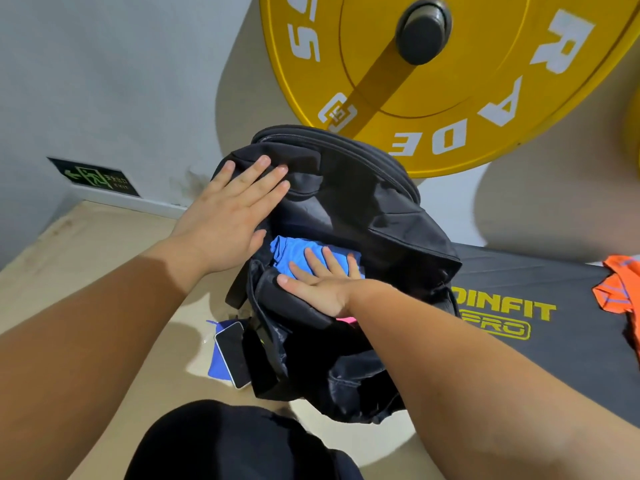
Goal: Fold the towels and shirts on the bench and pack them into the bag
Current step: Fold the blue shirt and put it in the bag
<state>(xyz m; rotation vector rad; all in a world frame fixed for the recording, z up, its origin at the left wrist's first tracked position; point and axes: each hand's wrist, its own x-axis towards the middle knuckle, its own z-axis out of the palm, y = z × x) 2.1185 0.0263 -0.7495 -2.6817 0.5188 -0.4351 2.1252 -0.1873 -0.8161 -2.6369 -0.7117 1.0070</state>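
Our left hand (235,209) lies flat, fingers straight, on the flap of the black backpack (367,202). Our right hand (320,284) presses open-palmed on the folded blue cloth (289,249) inside it. An orange shirt (620,289) lies on the bench (512,271).

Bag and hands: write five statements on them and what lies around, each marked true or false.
1. The right hand presses flat on blue cloth inside the bag. True.
2. The left hand grips the phone. False: it lies flat on the bag's top, and the phone lies beside the bag.
3. An orange shirt lies on the bench. True.
4. The bag is zipped shut. False: it is open and the cloth shows.
5. The plate behind the bag is red. False: it is yellow.
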